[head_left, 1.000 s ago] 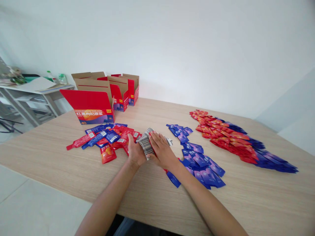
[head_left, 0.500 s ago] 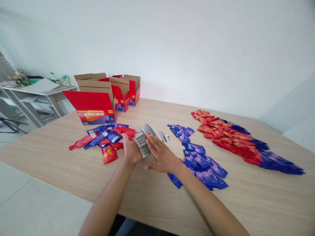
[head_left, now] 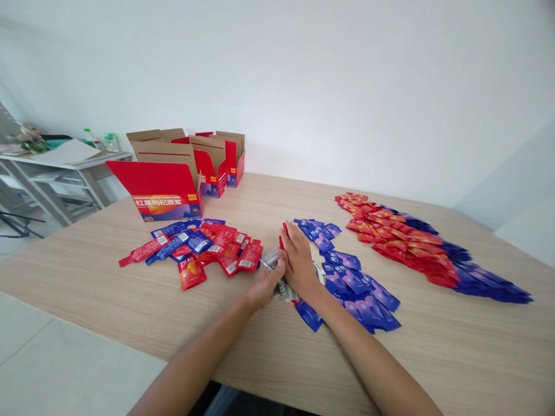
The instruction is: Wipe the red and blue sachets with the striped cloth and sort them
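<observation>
In front of me, near the middle of the table, both hands are pressed close together. My left hand has its fingers closed on a grey-and-white striped cloth, bunched up. My right hand lies over the cloth with its fingers together, gripping a red sachet of which only thin red edges show. Most of that sachet is hidden by the hand and cloth. Left of my hands lies a loose heap of red sachets and blue sachets, some barcode side up. To the right, purple-blue sachets overlap, partly under my right forearm.
Several open red cartons with raised brown flaps stand at the back left. A long spread of red sachets and blue sachets covers the right side. A white wall is behind the table; a side desk stands left.
Both hands have moved right with the cloth, away from the left heap, uncovering more red sachets there. The left hand, earlier spread under the cloth, is now closed on it.
</observation>
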